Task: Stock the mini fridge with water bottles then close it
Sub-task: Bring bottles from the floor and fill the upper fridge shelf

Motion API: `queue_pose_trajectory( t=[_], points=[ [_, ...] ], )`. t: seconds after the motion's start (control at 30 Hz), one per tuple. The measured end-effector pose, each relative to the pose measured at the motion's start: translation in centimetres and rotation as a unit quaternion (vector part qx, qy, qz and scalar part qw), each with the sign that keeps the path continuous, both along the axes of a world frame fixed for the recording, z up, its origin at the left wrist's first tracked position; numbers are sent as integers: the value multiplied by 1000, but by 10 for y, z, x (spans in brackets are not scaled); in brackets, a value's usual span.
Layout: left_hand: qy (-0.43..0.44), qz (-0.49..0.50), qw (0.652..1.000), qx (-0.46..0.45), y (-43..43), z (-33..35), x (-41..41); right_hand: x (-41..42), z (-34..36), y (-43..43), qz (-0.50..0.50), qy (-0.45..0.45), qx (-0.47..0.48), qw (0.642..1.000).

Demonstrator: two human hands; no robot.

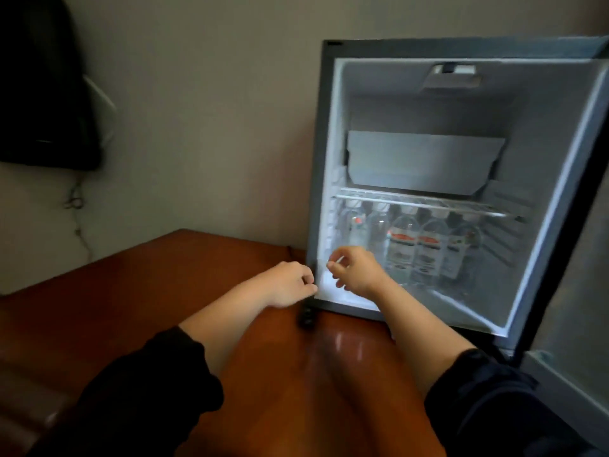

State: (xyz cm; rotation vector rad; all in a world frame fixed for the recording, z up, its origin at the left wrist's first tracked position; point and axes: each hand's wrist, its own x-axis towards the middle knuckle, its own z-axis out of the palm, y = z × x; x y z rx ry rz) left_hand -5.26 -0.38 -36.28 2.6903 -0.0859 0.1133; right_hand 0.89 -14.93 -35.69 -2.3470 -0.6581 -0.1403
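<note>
I'm over a glossy red-brown worktop set into a corner of beige wall, with a dark panel hung up on the left and a cable trailing below it. The mini fridge stands at the worktop's back right, its door swung wide off the right edge, and there is bare wood to its left and front. Five water bottles stand upright in a row under the wire shelf, caps up and labels facing me. My left hand is curled against the fridge's lower left front edge, and I cannot tell if it grips. My right hand hangs just inside the opening, fingers loosely curled, holding nothing that I can make out.
</note>
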Motion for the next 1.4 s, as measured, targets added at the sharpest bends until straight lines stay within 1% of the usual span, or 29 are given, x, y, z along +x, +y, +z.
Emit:
queue_pose_trajectory(
  t=[0.13,0.23,0.47,0.6,0.73,0.97,1.17,1.3,1.4],
  points=[
    [35,82,995,44,69,0,-60,-35,-6,74,88,-3,-31,996],
    [63,147,985,61,117,-7,-103,-66,-11,127,150,1,-53,987],
    [92,272,955,75,217,-37,-207,-143,-41,241,290,52,-88,952],
    [126,336,932,54,265,-68,-268,-192,-70,300,361,89,-96,923],
    [154,387,909,13,295,-104,-311,-229,-107,346,407,134,-130,894],
    [211,455,864,-51,333,-185,-363,-271,-198,405,443,202,-190,853],
    [255,478,834,-108,351,-279,-380,-282,-285,433,441,244,-256,825],
    [268,479,821,-157,352,-341,-377,-277,-353,445,419,268,-293,817],
    [276,480,812,-183,352,-382,-369,-270,-400,448,381,290,-305,823]
  ],
)
